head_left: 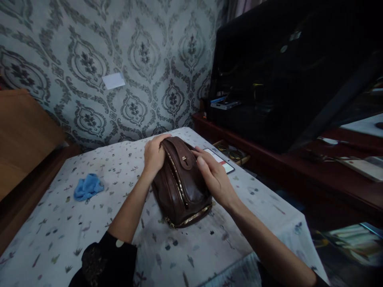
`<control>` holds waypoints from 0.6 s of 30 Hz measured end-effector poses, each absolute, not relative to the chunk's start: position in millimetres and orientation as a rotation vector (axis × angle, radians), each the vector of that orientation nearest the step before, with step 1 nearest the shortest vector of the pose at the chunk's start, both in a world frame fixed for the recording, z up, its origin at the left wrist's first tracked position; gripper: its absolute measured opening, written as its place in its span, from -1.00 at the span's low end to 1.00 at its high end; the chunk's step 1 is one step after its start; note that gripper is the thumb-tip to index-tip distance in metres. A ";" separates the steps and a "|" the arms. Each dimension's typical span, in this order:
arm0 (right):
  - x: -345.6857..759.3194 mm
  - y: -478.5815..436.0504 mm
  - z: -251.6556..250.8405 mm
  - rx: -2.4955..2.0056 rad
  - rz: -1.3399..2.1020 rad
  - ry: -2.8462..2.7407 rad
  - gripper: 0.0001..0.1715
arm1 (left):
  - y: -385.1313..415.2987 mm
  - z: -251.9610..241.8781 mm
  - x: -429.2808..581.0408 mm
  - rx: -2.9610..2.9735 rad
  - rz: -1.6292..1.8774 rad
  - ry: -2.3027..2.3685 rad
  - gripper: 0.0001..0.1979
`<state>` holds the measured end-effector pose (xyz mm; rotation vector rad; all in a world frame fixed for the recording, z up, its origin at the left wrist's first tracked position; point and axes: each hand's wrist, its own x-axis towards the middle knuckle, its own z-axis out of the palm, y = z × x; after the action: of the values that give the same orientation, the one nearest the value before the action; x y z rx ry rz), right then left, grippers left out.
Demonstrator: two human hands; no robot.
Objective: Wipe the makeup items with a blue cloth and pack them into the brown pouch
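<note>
A dark brown leather bag (179, 183) with gold zippers and a strap tab with a metal stud rests on the patterned tablecloth. My left hand (154, 156) is curled over the bag's far left edge, with its fingertips hidden behind the leather. On the opposite side, my right hand (214, 173) grips the bag's right edge, its thumb and fingers closed about the side near the tab. Just beyond my right hand lies a phone or tablet with a lit screen (220, 160).
A crumpled blue cloth (88, 186) lies on the left of the table (119, 215). A brown board-like piece (26, 135) stands at far left. To the right is a dark red cabinet (269, 167) with a large black screen (284, 71) and a pulled-out drawer (243, 160).
</note>
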<state>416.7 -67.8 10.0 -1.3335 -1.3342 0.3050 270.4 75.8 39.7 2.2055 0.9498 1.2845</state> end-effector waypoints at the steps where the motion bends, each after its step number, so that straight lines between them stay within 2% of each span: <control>1: 413.2 -72.0 8.7 -1.372 0.255 -1.361 -0.34 | 74.0 39.8 270.6 2.219 1.284 0.969 -0.58; 3: 407.7 -77.8 5.8 -1.451 0.110 -1.427 -0.18 | 67.4 39.8 270.4 2.227 1.295 0.995 -0.58; 5: 404.4 -80.3 2.4 -1.499 -0.040 -1.487 -0.12 | 55.1 38.5 268.9 2.211 1.330 1.001 -0.57; 13: 397.6 -78.0 -13.0 -1.427 -0.374 -1.538 -0.41 | -24.7 16.0 262.1 2.024 1.424 0.906 -0.61; 15: 394.5 -79.2 -16.3 -1.409 -0.417 -1.556 -0.40 | -32.1 11.4 265.1 2.004 1.450 0.910 -0.61; 18: 388.1 -83.9 -19.9 -1.404 -0.472 -1.581 -0.27 | -34.2 9.1 269.2 1.946 1.489 0.926 -0.63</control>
<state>388.1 -83.9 -19.9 -1.4039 -1.5807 -0.4722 269.2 -34.2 9.1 1.9462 0.9263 1.4895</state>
